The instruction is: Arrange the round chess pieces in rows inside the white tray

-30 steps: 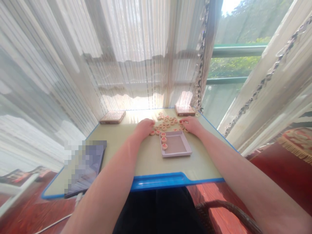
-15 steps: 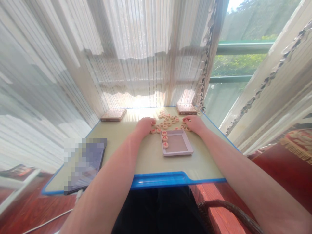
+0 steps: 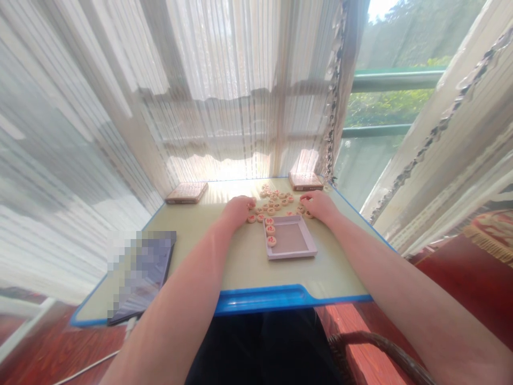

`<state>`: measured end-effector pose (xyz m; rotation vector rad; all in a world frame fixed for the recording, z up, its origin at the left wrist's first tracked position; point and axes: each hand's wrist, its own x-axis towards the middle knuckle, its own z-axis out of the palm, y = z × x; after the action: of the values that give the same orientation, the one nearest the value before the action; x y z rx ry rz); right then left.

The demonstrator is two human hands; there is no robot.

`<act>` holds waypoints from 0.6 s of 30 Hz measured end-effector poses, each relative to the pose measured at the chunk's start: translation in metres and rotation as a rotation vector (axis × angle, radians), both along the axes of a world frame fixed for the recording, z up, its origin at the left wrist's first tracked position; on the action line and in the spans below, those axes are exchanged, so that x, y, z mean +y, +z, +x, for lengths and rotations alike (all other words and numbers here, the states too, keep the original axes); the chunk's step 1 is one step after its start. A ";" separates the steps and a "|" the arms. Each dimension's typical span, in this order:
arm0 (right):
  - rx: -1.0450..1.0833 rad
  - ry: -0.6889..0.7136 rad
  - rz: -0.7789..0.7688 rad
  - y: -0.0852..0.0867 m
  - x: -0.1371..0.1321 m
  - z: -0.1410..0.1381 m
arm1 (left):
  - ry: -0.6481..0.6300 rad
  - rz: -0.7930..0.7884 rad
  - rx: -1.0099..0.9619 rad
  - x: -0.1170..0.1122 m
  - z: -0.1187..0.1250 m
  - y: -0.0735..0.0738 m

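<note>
Several round wooden game pieces [image 3: 274,199] with red marks lie scattered at the far middle of a pale green lap table [image 3: 240,262]. My left hand [image 3: 237,209] rests palm down at the left side of the pile, fingers curled over pieces. My right hand [image 3: 319,205] lies at the right side of the pile, fingertips pinched on a piece. Just in front of the pile sits a shallow white tray [image 3: 294,240] with three pieces lined along its left wall.
A wooden box half [image 3: 186,192] lies at the far left, another wooden box half [image 3: 305,181] at the far right. A dark tablet [image 3: 141,275] sits at the near left. Sheer curtains surround the table; a wicker basket rim [image 3: 372,342] is below right.
Both hands shifted only slightly among the pieces; the view wobbled a little. The tray and its three pieces stayed in place.
</note>
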<state>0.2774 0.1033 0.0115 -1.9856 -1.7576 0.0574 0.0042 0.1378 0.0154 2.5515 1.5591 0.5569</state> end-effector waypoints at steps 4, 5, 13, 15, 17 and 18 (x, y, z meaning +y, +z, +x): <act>0.037 -0.041 0.008 0.002 -0.001 0.002 | 0.007 0.009 0.017 0.000 0.001 0.001; 0.041 -0.049 0.010 0.002 -0.001 0.002 | 0.007 0.009 0.021 -0.001 0.001 0.001; 0.041 -0.056 -0.006 0.003 -0.001 0.002 | 0.011 0.009 -0.006 -0.003 0.001 0.001; 0.043 -0.056 -0.008 0.003 -0.001 0.002 | 0.036 0.010 -0.059 -0.001 0.000 0.000; 0.044 -0.051 -0.002 0.003 -0.002 0.002 | 0.049 0.011 -0.098 0.000 -0.001 -0.001; 0.045 -0.047 0.001 0.003 -0.002 0.002 | 0.051 0.011 -0.100 0.000 -0.001 -0.001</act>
<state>0.2796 0.1012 0.0144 -2.0085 -1.6815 0.0843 0.0033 0.1381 0.0140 2.4564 1.5955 0.6895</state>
